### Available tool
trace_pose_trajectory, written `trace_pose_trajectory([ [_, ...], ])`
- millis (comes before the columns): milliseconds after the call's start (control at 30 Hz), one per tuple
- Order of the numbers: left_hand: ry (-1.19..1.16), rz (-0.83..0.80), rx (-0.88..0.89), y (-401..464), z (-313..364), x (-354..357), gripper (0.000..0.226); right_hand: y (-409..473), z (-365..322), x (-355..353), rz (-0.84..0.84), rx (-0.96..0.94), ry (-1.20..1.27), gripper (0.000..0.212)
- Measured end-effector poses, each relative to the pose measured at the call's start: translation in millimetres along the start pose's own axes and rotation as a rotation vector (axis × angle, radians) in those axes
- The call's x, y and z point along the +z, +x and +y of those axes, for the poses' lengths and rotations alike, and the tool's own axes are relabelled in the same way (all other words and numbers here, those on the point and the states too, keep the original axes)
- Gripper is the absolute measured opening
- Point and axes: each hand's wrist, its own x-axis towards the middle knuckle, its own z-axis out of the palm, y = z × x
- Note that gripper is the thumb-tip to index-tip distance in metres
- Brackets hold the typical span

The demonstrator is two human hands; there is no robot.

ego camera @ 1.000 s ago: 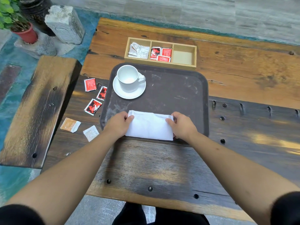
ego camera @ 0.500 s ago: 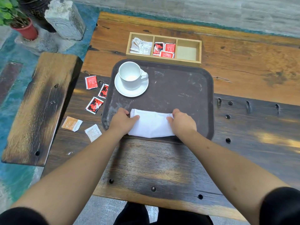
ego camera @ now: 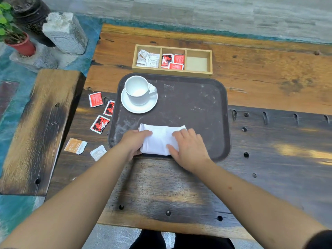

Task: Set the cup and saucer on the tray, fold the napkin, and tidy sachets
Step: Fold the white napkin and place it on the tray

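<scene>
A white cup (ego camera: 137, 89) stands on its saucer (ego camera: 139, 106) in the far left corner of the dark brown tray (ego camera: 197, 108). A folded white napkin (ego camera: 160, 139) lies at the tray's near edge. My left hand (ego camera: 133, 141) grips the napkin's left end. My right hand (ego camera: 188, 149) lies flat, fingers spread, on its right part. Three red sachets (ego camera: 95, 99) (ego camera: 109, 108) (ego camera: 99, 124), an orange sachet (ego camera: 75, 146) and a white sachet (ego camera: 98, 152) lie loose on the table left of the tray.
A wooden three-compartment box (ego camera: 172, 71) stands behind the tray: white sachets left, red sachets in the middle, right compartment bare. A wooden bench (ego camera: 32, 133) runs along the left. A stone block (ego camera: 64, 33) and a potted plant (ego camera: 16, 38) are on the floor at far left.
My right hand has slid left over the napkin and now lies flat on it, so the two hands are closer together. The napkin shows narrower. The camera view has shifted slightly.
</scene>
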Motion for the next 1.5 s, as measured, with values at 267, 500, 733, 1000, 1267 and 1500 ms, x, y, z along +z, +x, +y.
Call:
trace_pose_trajectory([
  [267, -0.321, 0.067, -0.089, -37.0, -14.9, 17.5, 0.013, -33.8, -24.6, 12.0, -0.101, 0.014, 0.276, 0.041],
  [500, -0.057, 0.002, -0.056, -60.2, -42.9, 6.8, 0.04, -44.1, -8.4, 16.2, 0.0, 0.06, 0.467, 0.02],
  [733, 0.971, 0.008, 0.791, -33.9, -61.5, -26.4, 0.055, -68.9, 26.3, 27.0, -0.003, 0.151, 0.62, 0.026],
  [1000, 1.416, -0.269, 1.239, -16.5, -58.8, 14.9, 0.074, -80.3, 51.7, 34.3, -0.033, 0.253, 0.713, 0.03],
  [1267, 1.053, -0.248, 1.038, -12.0, -82.5, 39.4, 0.056, -84.9, 59.0, 39.7, -0.061, 0.296, 0.836, 0.024],
  [1500, 0.808, -0.139, 0.857, -15.8, -71.0, 40.7, 0.027, -76.1, 54.7, 33.7, -0.032, 0.341, 0.803, 0.045],
])
